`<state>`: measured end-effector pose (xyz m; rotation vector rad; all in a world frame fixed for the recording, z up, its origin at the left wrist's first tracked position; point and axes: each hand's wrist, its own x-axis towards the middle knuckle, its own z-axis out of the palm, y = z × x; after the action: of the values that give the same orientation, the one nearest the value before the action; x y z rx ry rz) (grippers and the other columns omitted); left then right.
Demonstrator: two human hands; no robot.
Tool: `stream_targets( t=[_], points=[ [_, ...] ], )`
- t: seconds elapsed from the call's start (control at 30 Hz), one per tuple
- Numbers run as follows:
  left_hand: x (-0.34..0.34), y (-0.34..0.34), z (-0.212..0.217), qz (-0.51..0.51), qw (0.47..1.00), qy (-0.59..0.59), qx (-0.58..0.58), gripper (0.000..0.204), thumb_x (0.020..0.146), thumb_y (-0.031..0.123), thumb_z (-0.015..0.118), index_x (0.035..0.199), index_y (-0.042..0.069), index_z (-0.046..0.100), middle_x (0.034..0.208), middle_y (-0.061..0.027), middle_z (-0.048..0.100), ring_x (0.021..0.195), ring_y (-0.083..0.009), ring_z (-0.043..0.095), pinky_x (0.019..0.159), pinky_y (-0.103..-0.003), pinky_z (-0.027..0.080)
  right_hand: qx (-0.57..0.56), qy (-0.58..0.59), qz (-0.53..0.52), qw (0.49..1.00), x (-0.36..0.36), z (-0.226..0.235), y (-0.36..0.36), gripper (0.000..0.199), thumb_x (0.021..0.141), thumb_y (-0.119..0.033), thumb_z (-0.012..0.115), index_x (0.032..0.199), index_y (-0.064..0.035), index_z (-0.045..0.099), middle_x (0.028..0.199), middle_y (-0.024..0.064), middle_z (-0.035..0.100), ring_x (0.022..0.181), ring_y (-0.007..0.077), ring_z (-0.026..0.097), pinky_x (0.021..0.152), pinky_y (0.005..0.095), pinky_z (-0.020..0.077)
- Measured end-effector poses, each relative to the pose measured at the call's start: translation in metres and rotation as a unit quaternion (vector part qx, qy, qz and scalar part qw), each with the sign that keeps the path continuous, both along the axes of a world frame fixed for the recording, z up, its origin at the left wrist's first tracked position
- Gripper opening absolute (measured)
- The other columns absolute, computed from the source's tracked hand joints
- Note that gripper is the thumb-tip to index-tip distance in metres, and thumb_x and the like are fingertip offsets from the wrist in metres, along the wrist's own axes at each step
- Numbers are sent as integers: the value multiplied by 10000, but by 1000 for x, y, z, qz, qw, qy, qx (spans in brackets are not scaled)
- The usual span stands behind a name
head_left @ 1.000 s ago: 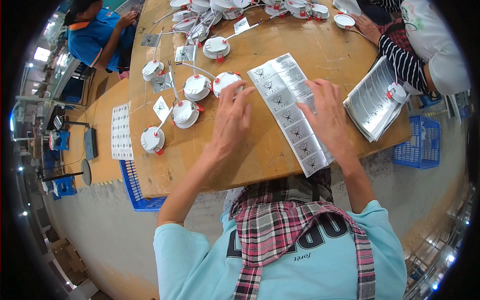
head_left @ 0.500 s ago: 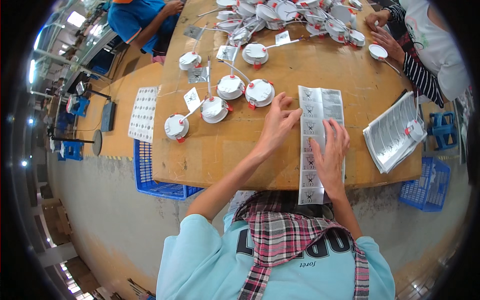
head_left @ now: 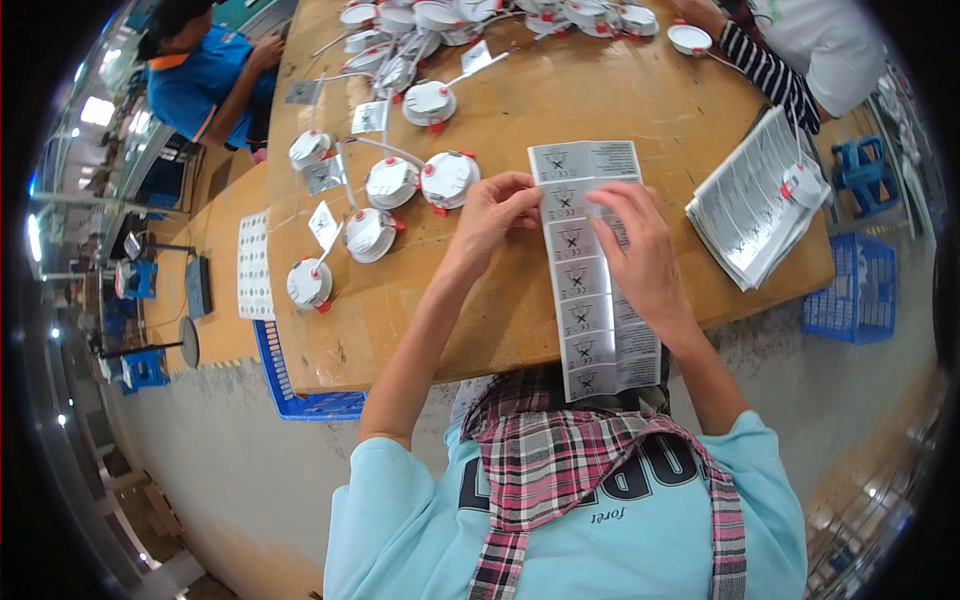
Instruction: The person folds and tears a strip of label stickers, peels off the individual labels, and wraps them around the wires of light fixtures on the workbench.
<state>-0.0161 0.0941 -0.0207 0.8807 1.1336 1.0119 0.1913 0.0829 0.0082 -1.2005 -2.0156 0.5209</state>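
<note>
A long silver sheet of labels [head_left: 585,335], creased into rows with black printed marks, lies in front of me and hangs over the table's near edge. At its upper left edge, my left hand [head_left: 492,222] is closed, thumb and forefinger pinched on the sheet's margin. My right hand [head_left: 645,262] is over the sheet's upper right part, fingers curved and apart, with fingertips close to the second row. Whether those fingertips touch the sheet I cannot tell. Left of my hands stand several round white downlights [head_left: 450,180] with red clips, their cables bearing silver label flags [head_left: 324,226].
More downlights [head_left: 435,15] are heaped at the far side. A stack of label sheets [head_left: 745,215] lies right, with a downlight [head_left: 803,185] on it. Blue baskets [head_left: 848,290] stand below the table [head_left: 450,320]. Co-workers sit far left [head_left: 205,90] and far right [head_left: 825,50].
My left hand has gone from spread fingers to a pinch at the sheet's left edge. My right hand has lifted off the sheet's middle toward its upper rows. The whole view has shifted.
</note>
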Motion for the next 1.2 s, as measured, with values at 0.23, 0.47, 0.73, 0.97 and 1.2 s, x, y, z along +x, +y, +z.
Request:
stream_targets(
  t=[0.23, 0.47, 0.73, 0.97, 1.2],
  points=[
    [4, -1, 9, -16, 1000, 7, -3, 192, 905, 185, 629, 993, 16, 654, 849, -33, 676, 731, -86, 639, 688, -234, 529, 64, 10, 34, 997, -17, -5, 31, 141, 814, -40, 634, 953, -18, 646, 939, 92, 591, 925, 273, 572, 787, 369, 484],
    [4, -3, 11, -24, 997, 57, 38, 189, 908, 174, 624, 965, -3, 652, 846, -53, 678, 744, -102, 645, 683, -241, 544, 86, -4, 47, 995, -25, -8, 30, 111, 815, -53, 637, 921, -23, 657, 897, 79, 608, 890, 252, 593, 728, 361, 507],
    [8, 1, 18, -45, 997, 40, 48, 185, 924, 126, 586, 961, -47, 640, 848, -85, 682, 752, -135, 670, 691, -264, 566, 100, -29, 75, 992, -21, -3, 30, 123, 820, -40, 627, 931, 2, 657, 906, 107, 639, 879, 255, 605, 718, 355, 515],
    [16, -3, 26, -38, 992, 102, 62, 181, 931, 78, 550, 945, -80, 637, 815, -111, 689, 734, -152, 684, 660, -259, 570, 103, -67, 100, 987, -18, -4, 31, 132, 795, -32, 614, 917, 11, 640, 874, 115, 628, 882, 265, 599, 733, 356, 512],
    [23, -5, 33, -24, 990, 115, 78, 180, 929, 83, 552, 931, -74, 640, 804, -105, 692, 733, -148, 687, 650, -253, 564, 113, -55, 85, 988, -16, 4, 32, 97, 806, -45, 620, 889, 2, 641, 840, 112, 622, 865, 256, 606, 722, 358, 510]
  ],
)
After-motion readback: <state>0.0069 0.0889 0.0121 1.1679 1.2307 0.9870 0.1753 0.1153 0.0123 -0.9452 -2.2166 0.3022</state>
